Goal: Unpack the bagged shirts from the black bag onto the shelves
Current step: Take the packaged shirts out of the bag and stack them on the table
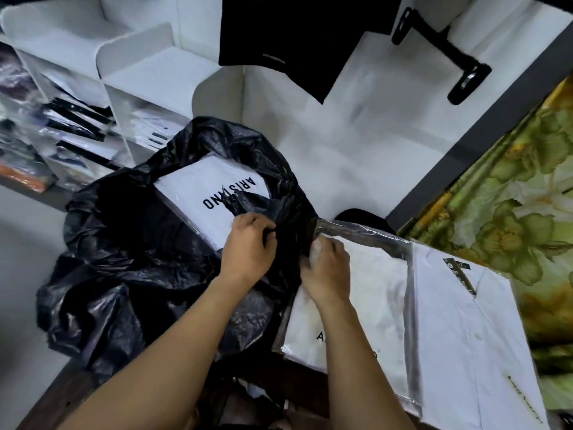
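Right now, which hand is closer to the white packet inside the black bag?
Left. The left hand grips the black bag right at the white packet; the right hand is farther right.

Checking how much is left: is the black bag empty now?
No, a bagged white shirt printed ARISTINO lies inside the open black bag.

At 1 o'clock I see a black hanger bracket [440,54] on the white wall panel [356,125], tilted. At 12 o'clock a black garment [279,35] hangs down over that panel, small pale label near its lower edge. From 2 to 5 o'clock, a green floral cloth [521,187] runs down the right side, just beyond a dark grey frame edge [483,125]. At 7 o'clock, a strip of dark wood surface [62,398]. At 9 o'clock, plain grey floor [28,243]. Blur on the far left, can't tell more there.
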